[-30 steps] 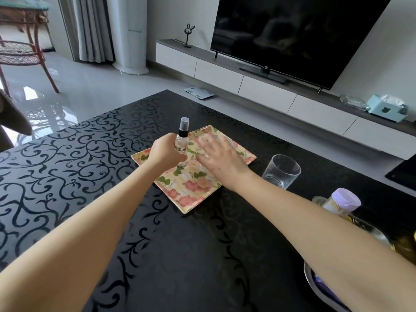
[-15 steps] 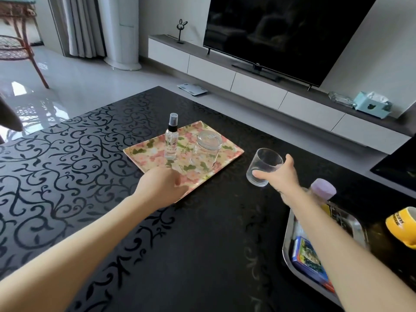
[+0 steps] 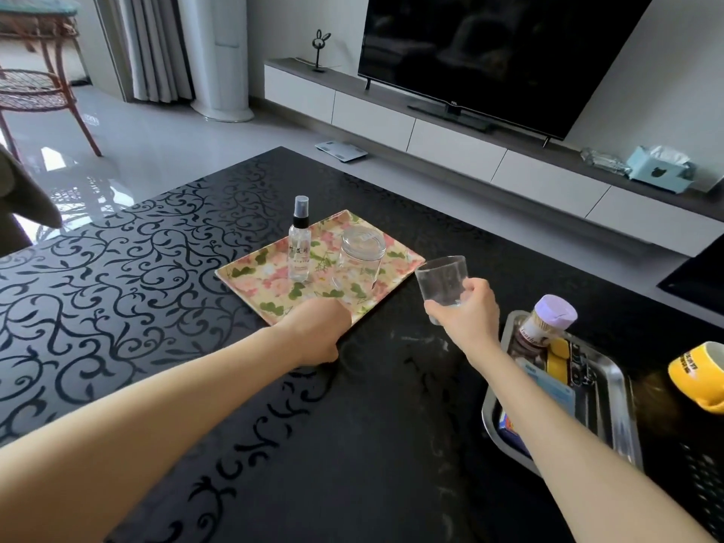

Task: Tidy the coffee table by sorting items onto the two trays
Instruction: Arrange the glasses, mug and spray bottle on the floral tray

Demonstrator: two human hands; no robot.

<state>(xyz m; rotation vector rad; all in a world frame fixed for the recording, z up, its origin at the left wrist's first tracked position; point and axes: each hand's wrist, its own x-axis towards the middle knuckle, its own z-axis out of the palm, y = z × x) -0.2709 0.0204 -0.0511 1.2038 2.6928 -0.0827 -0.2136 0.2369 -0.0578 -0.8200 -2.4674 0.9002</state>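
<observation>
1. Right, my right hand (image 3: 466,313) has its grip wrapped around the clear glass (image 3: 442,282), lifted off the dark surface (image 3: 372,444) between the two trays.
2. My left hand (image 3: 319,333) rests at the near edge of the floral tray (image 3: 254,274); I cannot tell how its grip is set.
3. On that tray stand the spray bottle (image 3: 299,244) and the glass jar (image 3: 360,260).
4. The steel tray (image 3: 611,389) lies to my right, the purple-capped bottle (image 3: 548,321) inside.

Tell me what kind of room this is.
Most likely a home living room: a large television stands on a long low cabinet, a patterned black coffee table sits in front, and a tissue box rests on the cabinet.
</observation>
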